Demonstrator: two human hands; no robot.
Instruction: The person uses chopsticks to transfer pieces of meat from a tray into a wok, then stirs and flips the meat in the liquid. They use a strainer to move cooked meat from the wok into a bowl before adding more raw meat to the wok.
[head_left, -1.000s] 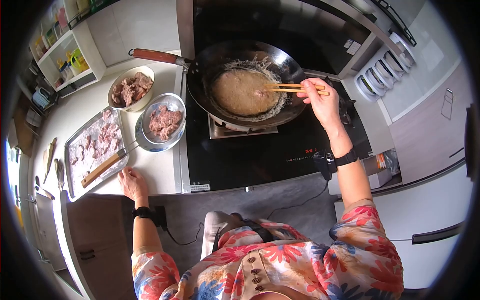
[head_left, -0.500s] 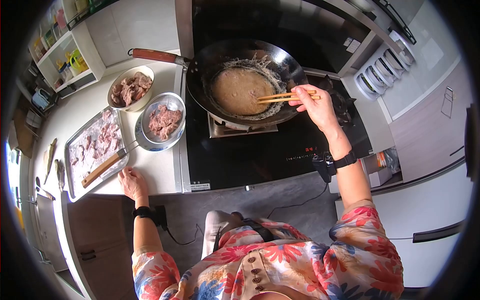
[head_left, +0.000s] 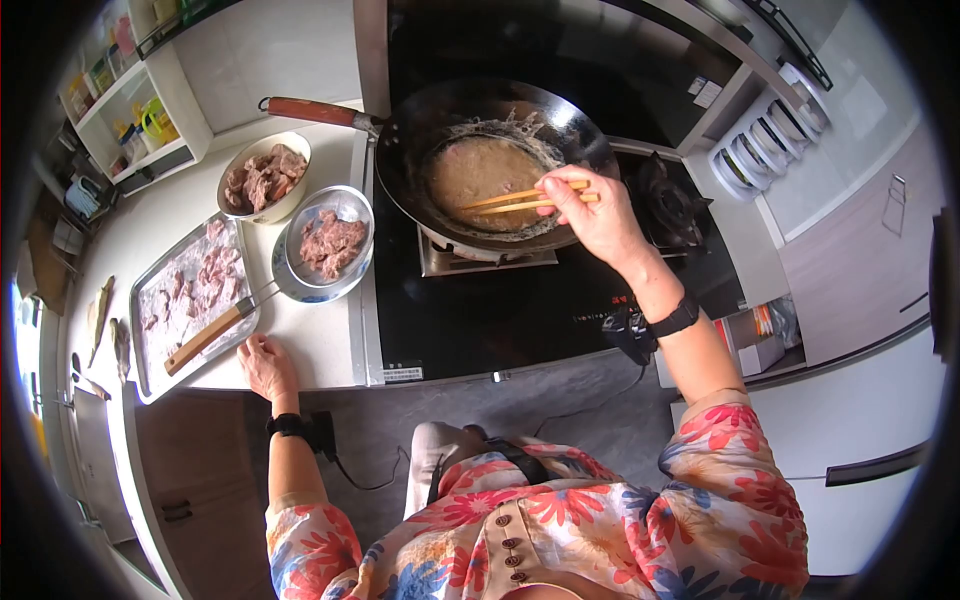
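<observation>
My right hand (head_left: 590,215) is closed on a pair of wooden chopsticks (head_left: 525,203). Their tips reach into the cloudy, bubbling liquid (head_left: 480,178) in a black wok (head_left: 400,165). My left hand (head_left: 267,368) rests on the counter's front edge, fingers loosely laid down and holding nothing. Close to it are the wooden handle (head_left: 208,336) of a strainer (head_left: 352,262) and a metal tray (head_left: 148,375) with pale coated meat pieces. The strainer holds raw-looking meat (head_left: 333,243) and sits over a patterned bowl (head_left: 318,293).
A cream bowl (head_left: 296,203) of browned meat stands behind the strainer. The wok's red-brown handle (head_left: 315,111) points left over the counter (head_left: 310,345). A second burner (head_left: 668,197) is right of the wok on the black cooktop (head_left: 470,320). Plates (head_left: 765,150) stand in a rack at right.
My right hand has moved left over the wok, carrying the chopsticks' tips further left through the liquid. My left hand stays in place on the counter edge.
</observation>
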